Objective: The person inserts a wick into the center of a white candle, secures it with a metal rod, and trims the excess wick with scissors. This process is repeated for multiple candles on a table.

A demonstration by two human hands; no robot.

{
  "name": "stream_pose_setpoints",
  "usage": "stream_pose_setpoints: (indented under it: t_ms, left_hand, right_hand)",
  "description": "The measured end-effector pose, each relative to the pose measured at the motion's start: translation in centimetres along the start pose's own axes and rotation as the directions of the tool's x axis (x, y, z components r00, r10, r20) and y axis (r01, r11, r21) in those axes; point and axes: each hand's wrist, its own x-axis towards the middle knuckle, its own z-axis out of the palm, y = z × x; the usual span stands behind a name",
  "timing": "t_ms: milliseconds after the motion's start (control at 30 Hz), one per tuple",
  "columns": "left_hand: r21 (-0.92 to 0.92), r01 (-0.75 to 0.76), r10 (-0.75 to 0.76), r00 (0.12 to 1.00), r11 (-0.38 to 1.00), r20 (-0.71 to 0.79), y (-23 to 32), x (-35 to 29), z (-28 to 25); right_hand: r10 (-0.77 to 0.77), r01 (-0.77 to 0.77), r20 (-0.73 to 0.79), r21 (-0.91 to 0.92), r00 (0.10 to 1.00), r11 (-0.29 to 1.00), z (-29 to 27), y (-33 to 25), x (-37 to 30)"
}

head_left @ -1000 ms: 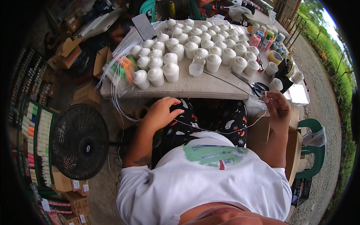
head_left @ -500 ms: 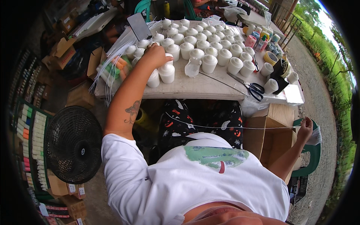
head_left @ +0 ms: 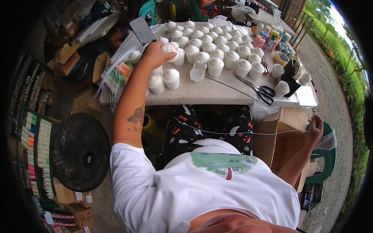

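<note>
On the table stand many white candles [head_left: 215, 67] in rows, with short wicks on their domed tops. My left hand [head_left: 154, 55] reaches over the table's left part, its fingers closed round one candle [head_left: 169, 49]. Two candles [head_left: 171, 79] stand near the front edge below that hand. Off to the right, my right hand [head_left: 315, 129] pinches one end of a long white wick [head_left: 233, 133]. The wick sags across my lap, its other end lying by my left thigh. A ragged translucent white piece [head_left: 198, 72] sits in front of the candle rows.
A phone [head_left: 142, 31] leans upright behind my left hand, beside a bundle of white wicks [head_left: 116, 64]. Scissors [head_left: 266, 94] and a thin metal rod [head_left: 233, 88] lie near the front edge. A cardboard box [head_left: 285, 136] stands right; a black fan [head_left: 81, 152] stands left.
My left hand has lifted a candle and tilted it. My right hand has shifted slightly right, still pinching the wick.
</note>
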Motion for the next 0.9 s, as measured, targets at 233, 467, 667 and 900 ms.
stream_pose_setpoints:
  t_ms: [233,467,667,900]
  left_hand:
    - [-0.883,-0.12,0.052,0.986,-0.454,-0.16,1.9,-9.8,1.9]
    - [-0.901,0.097,0.219,0.976,-0.422,0.002,2.2,-11.2,4.7]
    - [-0.953,-0.018,-0.136,0.99,-0.302,0.025,2.8,-11.6,6.3]
    - [-0.458,-0.089,0.001,0.982,0.884,-0.19,-0.1,-12.4,8.8]
  right_hand:
    - [0.016,-0.017,0.014,0.069,1.0,0.997,0.9,-1.3,-1.1]
    - [-0.038,0.038,-0.006,0.157,0.999,0.987,1.5,-3.7,-1.1]
    - [-0.044,0.04,0.027,0.138,0.999,0.99,0.1,-3.9,-1.2]
    - [-0.051,0.051,0.011,0.058,0.999,0.997,0.1,-3.7,-1.3]
